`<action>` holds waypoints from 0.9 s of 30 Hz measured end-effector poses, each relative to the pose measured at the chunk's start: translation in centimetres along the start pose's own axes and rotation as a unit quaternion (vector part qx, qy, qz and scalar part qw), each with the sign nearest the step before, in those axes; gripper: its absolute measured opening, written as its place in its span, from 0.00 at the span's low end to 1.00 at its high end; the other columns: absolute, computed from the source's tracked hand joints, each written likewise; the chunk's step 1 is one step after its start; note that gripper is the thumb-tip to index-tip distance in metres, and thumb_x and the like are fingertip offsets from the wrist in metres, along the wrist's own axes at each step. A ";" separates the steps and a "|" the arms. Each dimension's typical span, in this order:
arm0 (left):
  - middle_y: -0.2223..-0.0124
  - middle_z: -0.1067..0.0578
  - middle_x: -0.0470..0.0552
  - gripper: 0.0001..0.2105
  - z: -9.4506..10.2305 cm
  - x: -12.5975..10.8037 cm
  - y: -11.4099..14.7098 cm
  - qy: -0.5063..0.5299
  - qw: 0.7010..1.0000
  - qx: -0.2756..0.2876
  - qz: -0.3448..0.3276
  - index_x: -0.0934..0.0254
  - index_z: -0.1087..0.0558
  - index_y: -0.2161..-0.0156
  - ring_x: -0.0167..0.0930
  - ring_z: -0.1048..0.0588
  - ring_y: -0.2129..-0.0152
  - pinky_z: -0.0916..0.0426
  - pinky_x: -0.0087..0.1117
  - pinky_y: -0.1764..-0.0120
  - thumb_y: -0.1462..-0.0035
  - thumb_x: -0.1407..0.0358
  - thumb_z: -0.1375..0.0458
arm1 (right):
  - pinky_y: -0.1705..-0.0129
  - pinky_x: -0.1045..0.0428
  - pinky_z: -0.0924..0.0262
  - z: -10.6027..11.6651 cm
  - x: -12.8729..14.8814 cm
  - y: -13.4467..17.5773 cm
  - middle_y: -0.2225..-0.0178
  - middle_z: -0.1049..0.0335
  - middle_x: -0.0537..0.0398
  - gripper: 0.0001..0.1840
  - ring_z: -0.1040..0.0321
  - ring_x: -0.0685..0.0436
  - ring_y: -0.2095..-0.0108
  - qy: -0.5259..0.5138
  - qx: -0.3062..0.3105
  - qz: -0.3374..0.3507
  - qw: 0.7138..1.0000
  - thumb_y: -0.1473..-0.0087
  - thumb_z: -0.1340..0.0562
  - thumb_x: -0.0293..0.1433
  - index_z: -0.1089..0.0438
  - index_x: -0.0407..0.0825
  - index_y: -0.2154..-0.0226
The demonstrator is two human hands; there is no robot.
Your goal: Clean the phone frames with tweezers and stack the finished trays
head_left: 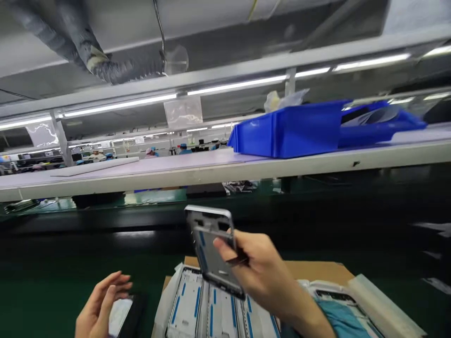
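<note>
Grasping a phone frame (210,256) at centre, the worker's right hand (259,265) holds it tilted above blue-striped panels (221,312); at lower left, the left hand (100,307) hovers unclenched.

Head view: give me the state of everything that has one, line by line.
Frame: tilted, held
Right hand: closed on frame
Left hand: fingers partly curled
Boxed frames: laid side by side
Box: open
Blue bin: resting on shelf
Lights: lit
</note>
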State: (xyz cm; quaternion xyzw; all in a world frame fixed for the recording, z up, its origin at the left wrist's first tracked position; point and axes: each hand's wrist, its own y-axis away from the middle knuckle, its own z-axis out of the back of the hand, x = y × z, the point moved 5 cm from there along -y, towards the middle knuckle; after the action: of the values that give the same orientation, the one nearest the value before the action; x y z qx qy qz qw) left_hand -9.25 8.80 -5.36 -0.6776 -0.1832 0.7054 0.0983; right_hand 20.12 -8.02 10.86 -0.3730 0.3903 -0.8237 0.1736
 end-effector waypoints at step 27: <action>0.56 0.22 0.52 0.07 9.8 11.4 6.2 -0.579 0.812 0.017 0.069 0.66 0.25 0.59 0.36 0.23 0.58 0.26 0.44 0.54 0.35 0.62 0.40 | 0.81 0.55 0.51 4.3 -0.1 1.0 0.85 0.46 0.60 0.26 0.49 0.51 0.83 0.129 -0.092 -0.049 0.986 0.35 0.43 0.45 0.37 0.51 0.81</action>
State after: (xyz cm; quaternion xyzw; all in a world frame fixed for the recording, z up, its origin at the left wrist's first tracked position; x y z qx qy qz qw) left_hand -18.97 6.31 -18.16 -0.1528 -0.1466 0.9753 -0.0633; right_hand 23.43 -10.83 11.79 -0.2962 0.4651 -0.8329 0.0463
